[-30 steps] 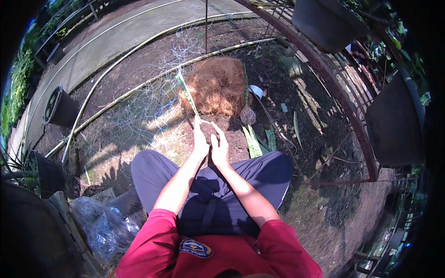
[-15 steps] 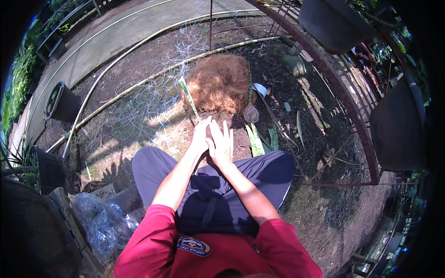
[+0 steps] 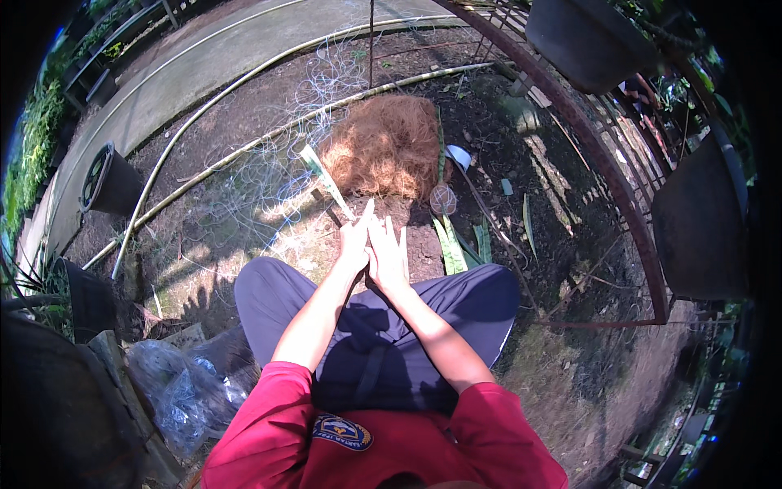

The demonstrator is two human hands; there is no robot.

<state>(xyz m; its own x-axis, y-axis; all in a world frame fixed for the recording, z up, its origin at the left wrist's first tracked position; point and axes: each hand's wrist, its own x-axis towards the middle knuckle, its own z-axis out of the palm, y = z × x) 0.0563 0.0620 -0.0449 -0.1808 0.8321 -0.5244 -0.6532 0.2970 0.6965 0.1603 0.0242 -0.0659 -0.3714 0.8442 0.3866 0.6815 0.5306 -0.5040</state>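
My left hand (image 3: 353, 244) is closed around the lower end of a long, stiff green leaf with pale edges (image 3: 328, 184), which slants up to the left. My right hand (image 3: 388, 254) lies against it with the fingers stretched out. What is between the two palms is hidden. Just beyond my hands sits a heap of brown coconut fibre (image 3: 383, 143) on bare soil. To its right rests a small round ball wrapped in pale string (image 3: 442, 200). Several cut green leaves (image 3: 450, 244) lie beside my right knee.
Tangled pale string (image 3: 273, 187) spreads over the ground at the left. A white bowl (image 3: 459, 157) stands right of the fibre. Hoses (image 3: 244, 147) curve across the back. A rusty metal frame (image 3: 607, 175) arches at the right, with dark pots (image 3: 590, 41). Clear plastic bags (image 3: 181, 391) lie lower left.
The leaf in my left hand has tipped further left, its upper end swinging outward. Both hands have shifted slightly and stay pressed together.
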